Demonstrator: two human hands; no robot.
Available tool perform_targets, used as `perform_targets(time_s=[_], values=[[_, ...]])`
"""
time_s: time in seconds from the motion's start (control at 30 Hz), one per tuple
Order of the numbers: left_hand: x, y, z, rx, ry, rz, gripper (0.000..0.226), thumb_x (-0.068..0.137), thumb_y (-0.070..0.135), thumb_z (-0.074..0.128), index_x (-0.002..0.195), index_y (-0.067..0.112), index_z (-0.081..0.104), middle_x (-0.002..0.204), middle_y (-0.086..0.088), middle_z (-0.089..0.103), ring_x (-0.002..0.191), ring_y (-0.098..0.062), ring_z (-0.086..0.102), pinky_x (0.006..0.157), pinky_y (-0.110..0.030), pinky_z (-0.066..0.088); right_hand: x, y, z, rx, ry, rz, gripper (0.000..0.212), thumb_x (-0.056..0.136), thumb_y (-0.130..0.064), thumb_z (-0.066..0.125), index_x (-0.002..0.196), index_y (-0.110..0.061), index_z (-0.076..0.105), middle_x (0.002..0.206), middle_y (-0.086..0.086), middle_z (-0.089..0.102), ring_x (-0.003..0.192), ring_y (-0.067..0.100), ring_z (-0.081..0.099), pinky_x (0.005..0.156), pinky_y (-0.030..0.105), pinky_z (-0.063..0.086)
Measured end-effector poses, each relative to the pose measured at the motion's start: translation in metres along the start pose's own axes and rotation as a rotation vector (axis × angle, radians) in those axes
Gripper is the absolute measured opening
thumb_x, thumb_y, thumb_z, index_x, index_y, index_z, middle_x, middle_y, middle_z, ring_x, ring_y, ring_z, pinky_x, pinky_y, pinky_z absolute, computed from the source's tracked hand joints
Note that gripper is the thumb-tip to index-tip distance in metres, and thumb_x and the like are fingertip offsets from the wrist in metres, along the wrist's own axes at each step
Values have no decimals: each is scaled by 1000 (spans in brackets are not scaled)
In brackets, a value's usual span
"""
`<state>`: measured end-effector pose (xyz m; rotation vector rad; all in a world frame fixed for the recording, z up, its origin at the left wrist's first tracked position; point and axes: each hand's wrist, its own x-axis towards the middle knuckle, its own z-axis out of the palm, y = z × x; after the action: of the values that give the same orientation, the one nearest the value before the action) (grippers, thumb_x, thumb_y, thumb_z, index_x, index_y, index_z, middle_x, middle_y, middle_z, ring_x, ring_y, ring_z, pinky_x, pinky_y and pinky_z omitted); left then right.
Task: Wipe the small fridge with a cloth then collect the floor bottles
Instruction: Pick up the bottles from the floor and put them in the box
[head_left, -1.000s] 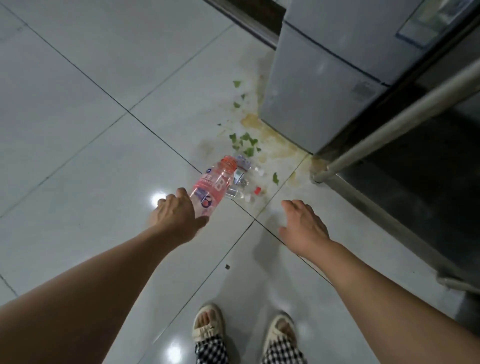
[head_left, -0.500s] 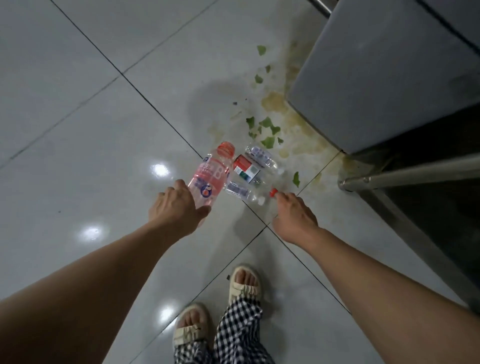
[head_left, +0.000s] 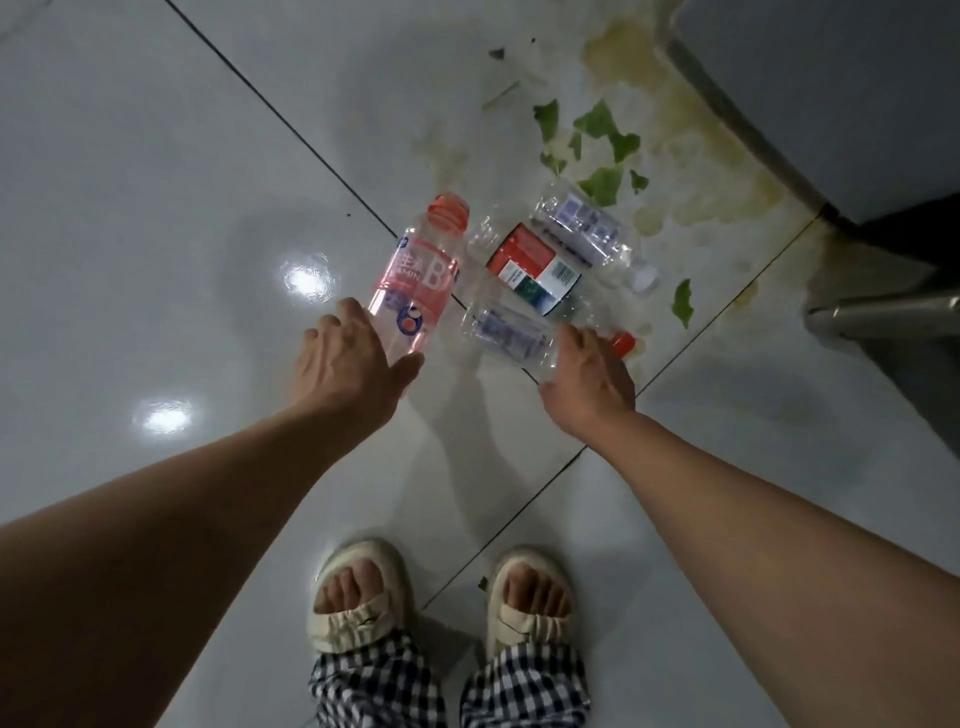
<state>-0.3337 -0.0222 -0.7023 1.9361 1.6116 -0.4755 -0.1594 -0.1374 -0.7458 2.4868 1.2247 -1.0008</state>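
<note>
Pink bottle (head_left: 415, 283) is held at its base in the left hand (head_left: 345, 371); right hand (head_left: 587, 382) grips a clear bottle (head_left: 506, 332) — two more (head_left: 587, 234) lie on the floor (head_left: 156, 208), uncollected; collecting seems just begun.

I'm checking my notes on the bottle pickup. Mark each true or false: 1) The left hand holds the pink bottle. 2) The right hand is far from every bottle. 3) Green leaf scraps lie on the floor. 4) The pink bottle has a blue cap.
1) True: the left hand grips the pink bottle at its base.
2) False: the right hand is on the clear bottle with the red cap.
3) True: green leaf scraps lie by the stain.
4) False: its cap is orange-red.
</note>
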Motion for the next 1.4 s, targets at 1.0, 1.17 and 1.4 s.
perform_targets(time_s=[1.0, 1.17, 1.4], values=[[-176, 52, -285, -73, 62, 68, 57, 81, 46, 65, 116, 10, 40, 108, -11, 56, 89, -24, 49, 67, -34, 41, -213, -89, -298, 39, 127, 161, 57, 85, -39, 61, 129, -8, 41, 126, 12, 46, 116, 26, 48, 85, 33, 45], [-239, 64, -365, -78, 124, 127, 58, 78, 47, 67, 115, 11, 42, 108, -11, 58, 92, -27, 53, 70, -36, 44, -291, -104, -372, 46, 171, 161, 57, 85, -40, 61, 128, -9, 41, 127, 11, 47, 114, 25, 49, 82, 34, 46], [-318, 77, -431, 0, 147, 245, 61, 78, 45, 69, 119, 11, 40, 109, -9, 56, 92, -21, 50, 76, -34, 49, -396, -102, -434, 106, 221, 245, 61, 83, -44, 66, 128, -10, 42, 127, 10, 48, 113, 24, 51, 80, 31, 46]])
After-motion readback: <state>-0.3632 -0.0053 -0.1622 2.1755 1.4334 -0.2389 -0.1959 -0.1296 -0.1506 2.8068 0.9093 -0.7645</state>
